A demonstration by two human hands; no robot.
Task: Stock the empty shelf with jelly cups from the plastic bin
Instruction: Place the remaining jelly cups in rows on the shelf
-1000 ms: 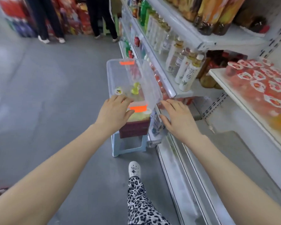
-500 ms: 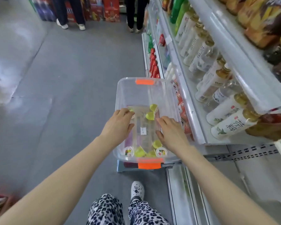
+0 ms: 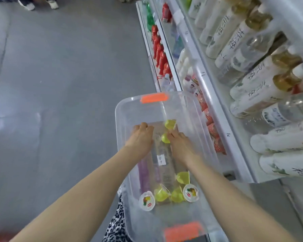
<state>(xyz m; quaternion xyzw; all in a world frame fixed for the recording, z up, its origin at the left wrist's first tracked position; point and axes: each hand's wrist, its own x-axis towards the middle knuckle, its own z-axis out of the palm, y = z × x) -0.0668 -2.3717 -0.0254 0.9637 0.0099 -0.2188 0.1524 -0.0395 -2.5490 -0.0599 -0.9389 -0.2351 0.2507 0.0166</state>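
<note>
At 6 o'c, closest to us, sits the near orange handle [image 3: 182,231] of the clear plastic bin [image 3: 129,110], blurred. A leopard-print trouser leg [image 3: 115,224] is at 7, beside the bin's L wall. The bin lies straight ahead, long axis 6 to 12.

In its near end we count five jelly cups [image 3: 161,193] bunched together. Two lie lid-up, white foil w/ fruit print, at the L and R of the bunch. Three yellow ones are tipped over btwn and just beyond them. A white sticker [image 3: 161,159] is on the bin floor mid-way. Sth purple shows thru the clear btm; we can't tell what.

Further in, the L hand [image 3: 141,137] is at 11, knuckles up, fingers bent down toward the bin floor. We can't tell if it has anything. The R hand [image 3: 179,142] is at 12, fingertips on a yellow cup [image 3: 165,137] lying btwn the two hands. Gripping or only touching, we can't tell. Another yellow cup [image 3: 171,123] lies just past those fingertips. The far orange handle [image 3: 154,98] is at 12.

Grey floor [image 3: 59,84] fills 9–11. White shelving [image 3: 205,81] runs away at 1–3, close along the bin's R wall. Red-patterned cups [image 3: 212,126] sit low beside the bin, white-label bottles [image 3: 252,81] above. Red bottles [image 3: 160,49] come farther on, then a green bottle [image 3: 150,18]. Someone's shoes [image 3: 30,6] show far off at 11.
</note>
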